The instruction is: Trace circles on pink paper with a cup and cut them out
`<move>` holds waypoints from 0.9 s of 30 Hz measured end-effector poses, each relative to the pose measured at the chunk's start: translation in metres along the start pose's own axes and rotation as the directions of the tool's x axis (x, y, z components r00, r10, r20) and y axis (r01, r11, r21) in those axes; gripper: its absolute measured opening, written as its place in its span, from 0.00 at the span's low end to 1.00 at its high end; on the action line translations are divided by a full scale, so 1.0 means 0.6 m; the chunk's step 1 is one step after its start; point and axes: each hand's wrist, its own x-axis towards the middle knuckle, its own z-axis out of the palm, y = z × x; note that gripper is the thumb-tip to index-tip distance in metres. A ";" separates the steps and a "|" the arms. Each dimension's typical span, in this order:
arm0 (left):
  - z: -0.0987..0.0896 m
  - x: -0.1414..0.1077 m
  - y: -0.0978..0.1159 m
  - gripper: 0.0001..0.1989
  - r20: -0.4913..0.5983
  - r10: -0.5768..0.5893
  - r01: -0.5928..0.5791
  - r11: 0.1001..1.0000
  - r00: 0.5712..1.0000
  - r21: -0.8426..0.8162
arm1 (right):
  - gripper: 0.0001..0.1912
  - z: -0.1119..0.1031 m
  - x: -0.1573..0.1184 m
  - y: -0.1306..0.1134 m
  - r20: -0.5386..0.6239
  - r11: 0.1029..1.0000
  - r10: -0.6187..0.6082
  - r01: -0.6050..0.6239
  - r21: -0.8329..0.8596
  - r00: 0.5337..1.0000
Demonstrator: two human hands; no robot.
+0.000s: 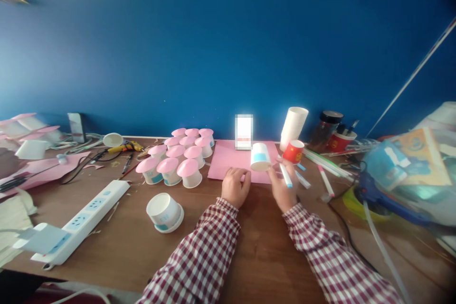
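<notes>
My right hand (284, 186) is closed on a white marker with a blue cap (286, 175), its fingertips at the base of a white paper cup (260, 156) with a blue patch. The cup lies tilted above the pink sheet (228, 156). My left hand (235, 187) rests at the sheet's front edge, fingers curled together and thumb toward the cup; nothing shows in it. Rows of cups with pink round tops (177, 152) stand left of the sheet. Nearer me is another white cup (164, 213) with a rim around its base.
A white power strip (83, 218) and yellow glue gun (126, 147) lie left. Stacked white cups (294, 126), a red cup (293, 151), a dark-lidded jar (325, 129) and markers stand or lie right. A plastic bag (409, 171) bulges far right. Another person's hand (9, 163) shows far left.
</notes>
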 end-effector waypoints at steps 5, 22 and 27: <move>0.004 0.007 -0.001 0.13 -0.031 -0.350 0.309 0.860 0.936 -0.406 | 0.13 -0.001 -0.003 -0.002 0.021 0.998 -0.057 0.057 -0.036 0.998; -0.002 0.018 0.017 0.23 0.509 -0.464 0.581 0.016 0.725 -0.813 | 0.10 0.004 -0.023 -0.001 0.240 0.911 -0.348 0.388 -0.140 0.906; 0.000 0.016 0.009 0.20 0.488 -0.465 0.565 0.033 0.739 -0.825 | 0.11 0.006 -0.027 -0.003 0.266 0.906 -0.353 0.399 -0.142 0.897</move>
